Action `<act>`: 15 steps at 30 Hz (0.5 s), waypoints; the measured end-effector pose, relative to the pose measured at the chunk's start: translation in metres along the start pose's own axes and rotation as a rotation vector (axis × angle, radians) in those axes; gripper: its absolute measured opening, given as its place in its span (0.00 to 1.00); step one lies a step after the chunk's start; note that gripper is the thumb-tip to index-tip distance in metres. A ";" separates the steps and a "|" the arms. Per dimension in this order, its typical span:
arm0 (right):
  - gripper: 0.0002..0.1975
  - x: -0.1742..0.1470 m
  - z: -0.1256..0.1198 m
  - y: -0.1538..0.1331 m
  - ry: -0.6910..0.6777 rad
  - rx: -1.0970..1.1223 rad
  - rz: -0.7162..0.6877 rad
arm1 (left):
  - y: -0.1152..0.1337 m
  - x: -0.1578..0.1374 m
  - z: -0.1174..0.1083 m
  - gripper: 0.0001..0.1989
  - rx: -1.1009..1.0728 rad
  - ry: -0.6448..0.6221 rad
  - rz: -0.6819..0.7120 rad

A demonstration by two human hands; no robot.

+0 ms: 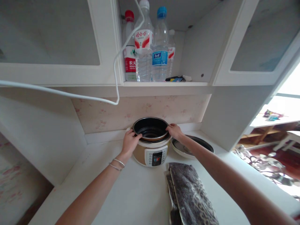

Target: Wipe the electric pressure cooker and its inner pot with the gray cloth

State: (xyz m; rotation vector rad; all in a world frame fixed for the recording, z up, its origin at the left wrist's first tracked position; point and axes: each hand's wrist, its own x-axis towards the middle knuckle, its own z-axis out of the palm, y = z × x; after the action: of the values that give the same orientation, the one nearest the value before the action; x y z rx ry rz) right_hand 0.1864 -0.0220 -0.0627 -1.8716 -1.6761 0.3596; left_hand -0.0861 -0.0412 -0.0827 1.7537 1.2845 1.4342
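The left hand (131,140), partly closed, grips the pot (150,125) at the left of its rim; the right hand (175,131), fingers curled, grips the right. The pot sits in the cooker (140,153), rim proud, near the desk's (131,190) back edge. Toward the back right corner: a pan (179,147). A folded cloth (191,190) lies nearer the front edge.

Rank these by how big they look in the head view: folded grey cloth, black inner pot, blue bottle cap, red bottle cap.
1. Folded grey cloth, though nearer the camera than the pot
2. Black inner pot
3. Blue bottle cap and red bottle cap: too alike to rank
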 end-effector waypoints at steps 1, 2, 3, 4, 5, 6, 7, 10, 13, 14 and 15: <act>0.12 0.000 0.001 0.002 -0.007 -0.015 -0.023 | -0.003 0.000 0.000 0.09 0.027 -0.003 0.009; 0.11 -0.001 0.002 0.003 -0.013 -0.028 -0.043 | -0.005 -0.001 0.000 0.09 0.057 -0.007 0.023; 0.10 -0.001 0.003 0.004 -0.016 -0.038 -0.059 | -0.007 -0.001 -0.001 0.10 0.089 -0.012 0.042; 0.10 -0.001 0.004 0.004 -0.016 -0.045 -0.072 | -0.009 -0.002 -0.002 0.11 0.120 -0.016 0.058; 0.10 -0.001 0.004 0.005 -0.015 -0.049 -0.082 | -0.010 -0.002 -0.003 0.12 0.152 -0.023 0.069; 0.10 -0.002 0.005 0.004 -0.010 -0.048 -0.090 | -0.011 -0.002 -0.005 0.13 0.182 -0.039 0.076; 0.10 -0.002 0.005 0.004 -0.003 -0.043 -0.097 | -0.012 -0.003 -0.007 0.15 0.204 -0.061 0.080; 0.14 -0.009 0.002 0.001 0.060 -0.002 -0.091 | -0.015 -0.010 -0.015 0.19 0.199 -0.111 0.089; 0.24 -0.037 -0.006 0.002 0.179 0.083 -0.091 | -0.028 -0.029 -0.026 0.18 0.126 -0.062 0.083; 0.25 -0.053 -0.008 0.006 0.211 0.156 -0.091 | -0.035 -0.039 -0.031 0.18 0.109 -0.033 0.069; 0.24 -0.071 -0.008 0.012 0.230 0.272 -0.093 | -0.044 -0.050 -0.035 0.17 0.098 -0.007 0.047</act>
State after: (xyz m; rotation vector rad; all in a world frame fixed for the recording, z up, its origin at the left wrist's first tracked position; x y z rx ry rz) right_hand 0.1885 -0.0928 -0.0760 -1.5672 -1.4732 0.3050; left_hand -0.1327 -0.0739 -0.1320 1.8622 1.3391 1.4106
